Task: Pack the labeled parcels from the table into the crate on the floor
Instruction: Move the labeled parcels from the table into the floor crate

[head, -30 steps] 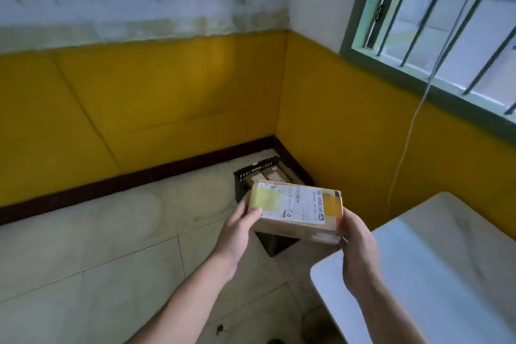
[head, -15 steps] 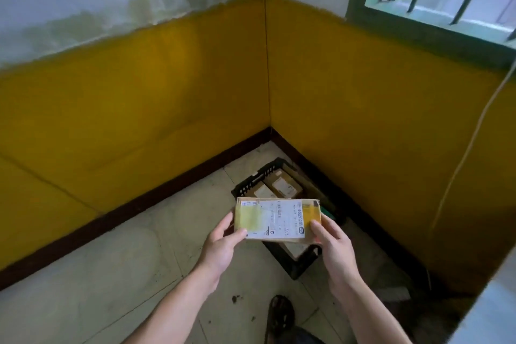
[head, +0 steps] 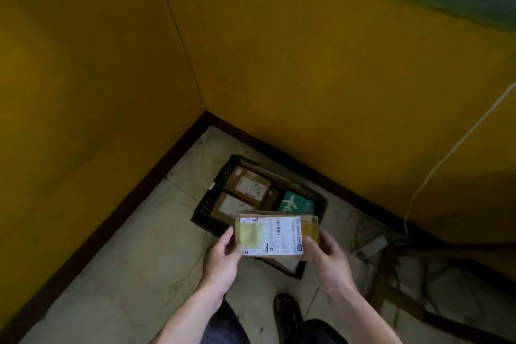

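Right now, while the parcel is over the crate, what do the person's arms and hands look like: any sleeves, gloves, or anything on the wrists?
Both forearms are bare as far as the picture reaches, with no sleeve in view. The left hand and the right hand wear no gloves, and no watch, band or ring shows, though the picture is slightly blurred. Below the arms, dark trousers and a dark shoe are visible.

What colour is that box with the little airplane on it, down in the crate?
Teal green, with a white airplane printed on it; the head view shows it.
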Demonstrator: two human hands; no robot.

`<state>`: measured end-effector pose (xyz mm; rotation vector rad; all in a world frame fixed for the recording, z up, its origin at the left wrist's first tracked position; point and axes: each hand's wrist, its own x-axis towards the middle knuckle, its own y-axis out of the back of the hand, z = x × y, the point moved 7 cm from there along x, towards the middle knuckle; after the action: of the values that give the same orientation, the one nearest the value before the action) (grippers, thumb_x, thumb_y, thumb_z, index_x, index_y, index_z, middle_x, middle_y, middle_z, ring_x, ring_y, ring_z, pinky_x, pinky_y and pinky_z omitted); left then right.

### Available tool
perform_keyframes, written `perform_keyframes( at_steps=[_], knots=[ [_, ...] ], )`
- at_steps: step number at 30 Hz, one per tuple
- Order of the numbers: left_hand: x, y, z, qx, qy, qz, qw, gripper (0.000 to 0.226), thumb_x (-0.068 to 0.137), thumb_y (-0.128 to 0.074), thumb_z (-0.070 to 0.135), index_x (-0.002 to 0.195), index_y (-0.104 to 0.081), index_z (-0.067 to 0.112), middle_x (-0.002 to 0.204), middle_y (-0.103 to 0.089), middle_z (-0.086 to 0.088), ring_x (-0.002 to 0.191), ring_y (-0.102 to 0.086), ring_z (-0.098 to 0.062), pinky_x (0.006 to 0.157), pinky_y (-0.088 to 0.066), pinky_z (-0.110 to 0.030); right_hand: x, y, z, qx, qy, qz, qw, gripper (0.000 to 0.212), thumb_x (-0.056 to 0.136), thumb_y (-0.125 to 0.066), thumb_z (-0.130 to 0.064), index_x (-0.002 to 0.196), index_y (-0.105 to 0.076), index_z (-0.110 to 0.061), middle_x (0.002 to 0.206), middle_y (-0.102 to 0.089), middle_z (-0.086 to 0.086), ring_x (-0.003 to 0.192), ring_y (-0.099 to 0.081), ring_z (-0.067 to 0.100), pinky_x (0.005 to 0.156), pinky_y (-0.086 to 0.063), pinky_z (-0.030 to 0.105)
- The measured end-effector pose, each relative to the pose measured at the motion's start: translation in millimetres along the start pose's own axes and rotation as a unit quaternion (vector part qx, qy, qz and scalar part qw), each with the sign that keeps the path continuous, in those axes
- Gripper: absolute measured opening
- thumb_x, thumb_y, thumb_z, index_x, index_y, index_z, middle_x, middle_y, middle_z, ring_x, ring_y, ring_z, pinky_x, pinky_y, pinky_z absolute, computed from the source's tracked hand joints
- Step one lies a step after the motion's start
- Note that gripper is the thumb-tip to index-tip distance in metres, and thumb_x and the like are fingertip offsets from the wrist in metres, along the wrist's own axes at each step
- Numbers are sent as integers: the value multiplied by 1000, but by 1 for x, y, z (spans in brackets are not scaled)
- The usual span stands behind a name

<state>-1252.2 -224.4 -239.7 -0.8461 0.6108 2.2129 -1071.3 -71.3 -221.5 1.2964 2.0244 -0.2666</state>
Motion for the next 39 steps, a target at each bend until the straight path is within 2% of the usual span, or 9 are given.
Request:
perform_keyframes(
  at_steps=[4,9,12,16,20,24,27,31,39],
  knots=[
    [80,13,5,37,-13,-52,998,47,96,-62,17,138,-53,34,130,-64,7,120,-58,-13,107,-43,-37,32,-40,19,31,-45,74,996,27,92,-64,-17,114,-59,-32,98,-70,-15,86,-62,3,62,-46,14],
    [174,13,21,60,-19,-97,993,42,97,-59,16,111,-56,56,102,-67,29,99,-64,6,72,-51,-11,80,-90,39,36,-66,60,995,81,84,-74,-19,139,-26,-54,87,-64,-37,80,-66,-2,66,-50,22],
    [221,-2,26,88,-31,-124,988,42,98,-56,15,116,-55,53,111,-65,21,90,-63,13,59,-47,-2,114,-105,60,28,-72,47,996,49,84,-74,-13,119,-56,-42,117,-64,-13,84,-68,-1,73,-57,26],
    [276,-38,17,104,-50,-135,984,61,97,-58,13,148,-34,38,135,-51,11,116,-54,-4,69,-46,-4,164,-119,87,40,-87,65,993,30,87,-71,-30,113,-61,-42,106,-65,-16,90,-68,5,79,-58,31],
    [312,-89,-32,88,2,-167,982,40,97,-59,19,123,-44,45,93,-67,33,93,-65,7,60,-51,-9,218,-131,122,142,-103,112,978,14,92,-66,-24,105,-63,-26,107,-69,0,91,-71,13,71,-58,23],
    [340,-121,-69,155,-8,-192,969,24,101,-51,29,118,-56,45,115,-67,19,109,-64,-11,81,-58,-28,262,-130,162,24,-115,132,984,23,91,-63,-40,111,-57,-32,103,-66,-6,98,-65,22,86,-53,43],
    [372,-128,-79,176,-21,-171,969,18,102,-49,31,106,-60,44,103,-67,18,94,-66,-4,71,-57,-20,290,-124,170,-98,-97,122,983,32,86,-58,-60,105,-59,-34,90,-64,-12,88,-63,16,73,-48,31],
    [401,-129,-78,170,-47,-145,974,18,102,-50,26,107,-63,36,95,-65,23,86,-63,6,67,-51,-9,325,-123,160,-155,-53,102,981,27,86,-57,-61,84,-48,-36,76,-56,-18,69,-53,-1,55,-35,22],
    [389,-129,-60,135,-104,-156,973,28,103,-48,17,128,-60,22,111,-69,12,100,-68,-2,69,-56,-15,325,-124,147,-173,19,90,981,21,89,-56,-55,98,-42,-42,74,-49,-28,66,-49,-10,55,-37,16]
  ],
)
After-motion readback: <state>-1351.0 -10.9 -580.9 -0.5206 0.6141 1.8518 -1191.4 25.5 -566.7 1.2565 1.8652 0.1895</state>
